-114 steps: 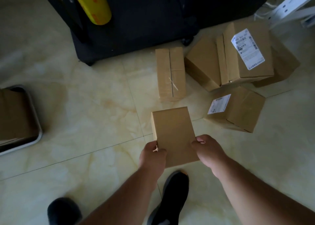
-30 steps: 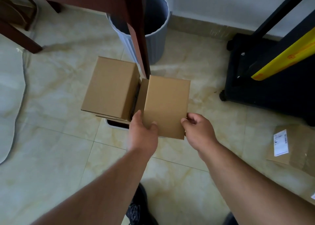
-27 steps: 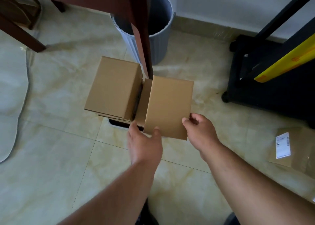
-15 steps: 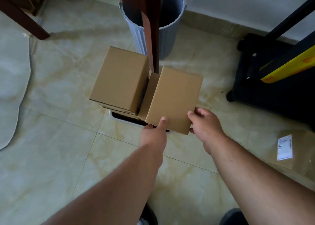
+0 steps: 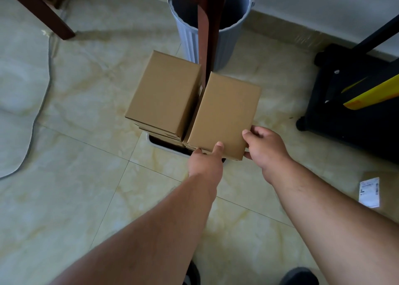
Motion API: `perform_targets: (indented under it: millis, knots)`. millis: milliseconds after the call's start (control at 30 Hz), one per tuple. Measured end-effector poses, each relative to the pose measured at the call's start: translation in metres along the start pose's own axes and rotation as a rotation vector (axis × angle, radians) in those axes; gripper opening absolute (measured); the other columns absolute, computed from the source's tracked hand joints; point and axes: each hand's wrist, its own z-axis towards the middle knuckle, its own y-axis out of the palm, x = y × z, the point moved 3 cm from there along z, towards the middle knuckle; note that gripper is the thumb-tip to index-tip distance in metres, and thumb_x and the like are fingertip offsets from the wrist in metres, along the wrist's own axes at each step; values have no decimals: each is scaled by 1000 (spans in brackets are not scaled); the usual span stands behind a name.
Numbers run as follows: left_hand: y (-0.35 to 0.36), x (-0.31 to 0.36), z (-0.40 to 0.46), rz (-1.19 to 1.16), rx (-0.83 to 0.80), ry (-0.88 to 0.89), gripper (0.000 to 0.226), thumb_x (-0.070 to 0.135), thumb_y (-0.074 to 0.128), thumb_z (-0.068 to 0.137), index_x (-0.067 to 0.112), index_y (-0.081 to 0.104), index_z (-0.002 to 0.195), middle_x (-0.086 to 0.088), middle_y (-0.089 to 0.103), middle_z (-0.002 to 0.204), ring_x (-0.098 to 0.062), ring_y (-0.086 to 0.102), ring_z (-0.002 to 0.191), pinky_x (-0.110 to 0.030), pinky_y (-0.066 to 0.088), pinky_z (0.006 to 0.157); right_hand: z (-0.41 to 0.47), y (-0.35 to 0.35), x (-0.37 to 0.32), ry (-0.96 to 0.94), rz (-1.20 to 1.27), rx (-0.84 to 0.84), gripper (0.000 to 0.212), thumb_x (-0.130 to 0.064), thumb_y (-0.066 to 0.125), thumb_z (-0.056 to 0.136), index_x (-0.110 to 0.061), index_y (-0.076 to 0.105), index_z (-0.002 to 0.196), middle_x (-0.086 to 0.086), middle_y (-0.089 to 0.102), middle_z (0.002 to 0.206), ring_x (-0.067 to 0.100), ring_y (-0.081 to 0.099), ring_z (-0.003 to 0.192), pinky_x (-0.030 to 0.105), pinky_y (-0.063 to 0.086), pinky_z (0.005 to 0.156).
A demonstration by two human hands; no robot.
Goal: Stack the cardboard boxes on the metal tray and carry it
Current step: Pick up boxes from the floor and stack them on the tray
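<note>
A plain cardboard box [image 5: 224, 114] is held over the right side of the metal tray [image 5: 164, 146], whose pale rim shows on the floor under the boxes. My left hand [image 5: 206, 161] grips its near edge with the thumb on top. My right hand [image 5: 264, 148] grips its near right corner. Beside it on the left stands a stack of cardboard boxes [image 5: 165, 92] on the tray, its top about level with the held box. The two nearly touch along their long sides.
A dark wooden table leg [image 5: 206, 25] rises just behind the boxes, with a grey ribbed bin [image 5: 216, 34] behind it. A black wheeled stand [image 5: 354, 103] with a yellow roll sits at right. A labelled box [image 5: 375, 189] lies on the floor, far right.
I carried the box from the pile of loose boxes to the tray. In the last second it moved forward beside the stack, and my left hand slid to its near edge.
</note>
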Motion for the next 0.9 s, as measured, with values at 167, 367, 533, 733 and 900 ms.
perform_targets:
  millis: [167, 367, 533, 733, 900]
  knots:
    - [-3, 3, 4, 12, 15, 10, 56, 56, 61, 97, 19, 56, 139, 2, 63, 105, -25, 57, 96, -32, 42, 83, 1, 5, -5, -8, 5, -13, 14, -30, 64, 97, -33, 74, 87, -13, 78, 96, 19, 74, 99, 50, 59, 95]
    - [-8, 11, 10, 47, 10, 44, 46, 52, 57, 102, 14, 54, 127, 1, 64, 104, -27, 57, 103, -28, 39, 85, 1, 12, -12, -23, 14, -23, 17, -28, 64, 97, -31, 73, 84, -14, 77, 93, 18, 74, 99, 50, 59, 95]
    - [-12, 12, 10, 50, 18, 30, 60, 54, 56, 101, 15, 49, 147, 7, 56, 98, -20, 54, 92, -30, 37, 87, 0, 16, -16, -31, 13, -33, 18, -27, 64, 98, -33, 72, 83, -14, 77, 95, 16, 75, 98, 49, 59, 96]
    - [-15, 8, 14, 21, 21, 36, 64, 55, 55, 101, 18, 44, 153, 6, 55, 107, -22, 50, 101, -30, 37, 87, -2, 20, -19, -43, 15, -50, 17, -25, 63, 100, -34, 70, 87, -15, 75, 98, 13, 74, 97, 45, 59, 97]
    - [-12, 5, 18, 9, 13, 59, 64, 53, 56, 102, 19, 42, 155, 10, 52, 102, -21, 47, 102, -30, 35, 88, -3, 18, -18, -47, 13, -53, 15, -25, 63, 100, -35, 70, 90, -15, 75, 98, 12, 73, 97, 45, 59, 97]
